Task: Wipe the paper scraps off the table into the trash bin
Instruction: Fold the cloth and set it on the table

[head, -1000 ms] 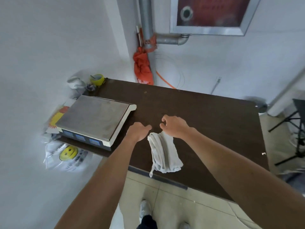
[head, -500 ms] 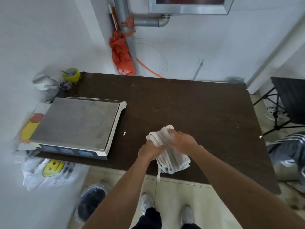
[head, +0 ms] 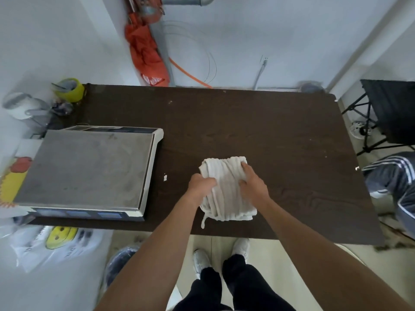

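Observation:
A folded white cloth (head: 224, 187) lies on the dark brown table (head: 258, 135), near its front edge. My left hand (head: 201, 184) grips the cloth's left side and my right hand (head: 252, 184) presses and grips its right side. A small white paper scrap (head: 165, 177) lies just left of the cloth, beside the scale. Another scrap (head: 357, 168) sits at the table's right edge. A dark-lined trash bin (head: 121, 263) stands on the floor under the table's front left, partly hidden by my left arm.
A grey electronic scale (head: 87, 169) fills the table's left part. A yellow tape roll (head: 69, 89) and cups sit at the back left corner. A plastic bag (head: 51, 243) hangs at the left. A black folding stand (head: 386, 113) and a seated person's striped sleeve (head: 390, 176) are at the right.
Both hands went from hovering beside the cloth to closing on it. The cloth has been bunched and shifted a little farther onto the table. The view tilted down.

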Available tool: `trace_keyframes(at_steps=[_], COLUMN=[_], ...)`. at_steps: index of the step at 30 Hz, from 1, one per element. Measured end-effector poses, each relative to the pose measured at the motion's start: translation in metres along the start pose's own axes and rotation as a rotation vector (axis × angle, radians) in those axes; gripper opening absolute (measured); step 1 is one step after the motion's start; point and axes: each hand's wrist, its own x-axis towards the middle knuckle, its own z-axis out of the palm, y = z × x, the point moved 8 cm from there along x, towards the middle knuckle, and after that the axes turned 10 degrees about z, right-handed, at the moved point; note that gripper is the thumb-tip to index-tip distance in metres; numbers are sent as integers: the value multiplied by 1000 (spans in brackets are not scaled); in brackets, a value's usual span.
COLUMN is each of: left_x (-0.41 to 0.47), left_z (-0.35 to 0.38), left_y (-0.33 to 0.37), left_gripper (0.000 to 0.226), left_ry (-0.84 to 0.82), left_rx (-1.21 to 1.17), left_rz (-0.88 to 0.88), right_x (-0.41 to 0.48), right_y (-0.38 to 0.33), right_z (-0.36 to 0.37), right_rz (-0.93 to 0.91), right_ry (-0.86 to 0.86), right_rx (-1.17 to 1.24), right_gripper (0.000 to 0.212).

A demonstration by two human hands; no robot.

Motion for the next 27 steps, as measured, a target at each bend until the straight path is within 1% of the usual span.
trace_keyframes(at_steps=[3, 7, 9, 10, 11, 13, 14, 15, 17, 23, 25, 27], left_x=[3, 3, 7, 6, 5, 1, 0, 0, 5, 13, 14, 14], left_z=[-2, -4, -6, -7, -9, -13, -15, -18, -23, -46, -53, -59], left_y=[10, 28, 40, 49, 59, 79, 87, 95, 108, 133, 138, 142], left_gripper=[40, 63, 73, 76, 75, 65, 60, 57, 55, 75, 72, 58], left_ry=[13, -8, 1, 0, 5, 17, 28, 32, 40, 83, 92, 132], left_rx=[-155, -250, -258, -257, -263, -265, -265, -271, -306, -453, -478, -510], left_rz=[-26, -31, -18, -10, 9, 52, 69, 85, 126, 218, 228, 205], right_x=[6, 17, 25, 29, 33, 37, 38, 41, 45, 55, 60, 63], right_y=[2, -10, -13, -16, -19, -30, -36, -42, -53, -81, -91, -100], right_z=[-8, -26, -33, -37, -40, -47, -53, -59, -70, -76, -75, -76], right_rz=[79, 136, 182, 207, 219, 198, 179, 160, 132, 164, 158, 165], right_ry=[-19, -69, -113, -149, -196, -278, -309, -329, -376, -525, -539, -512], right_rx=[200, 418, 463, 463, 461, 459, 465, 475, 522, 710, 767, 794], right_gripper=[68, 71, 70, 66, 59, 38, 33, 35, 46, 52, 50, 47])
